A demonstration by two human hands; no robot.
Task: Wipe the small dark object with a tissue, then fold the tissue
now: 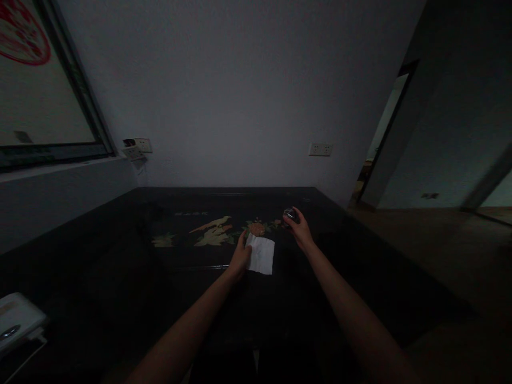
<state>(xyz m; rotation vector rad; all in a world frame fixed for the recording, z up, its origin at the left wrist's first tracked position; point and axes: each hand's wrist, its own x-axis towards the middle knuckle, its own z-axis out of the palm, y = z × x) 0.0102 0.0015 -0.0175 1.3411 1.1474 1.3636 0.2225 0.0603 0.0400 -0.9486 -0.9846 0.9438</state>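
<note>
My left hand (240,257) grips the left edge of a white sheet that looks like a tissue or paper (262,255), with the thumb on top. The sheet is roughly square and slightly creased, just above or on the dark table. In my right hand (301,230), to the right and a little farther off, is a small dark, shiny rounded object (291,214), held between thumb and fingers. Its kind is too dim to make out. The two hands are apart, and the object does not touch the sheet.
The glossy dark table (192,298) bears a painted bird (216,224) and flowers (256,229). A white device (18,322) with a cable lies at the left edge. Wall sockets (320,150) sit behind the table, a window (40,90) at left, a doorway (386,128) at right.
</note>
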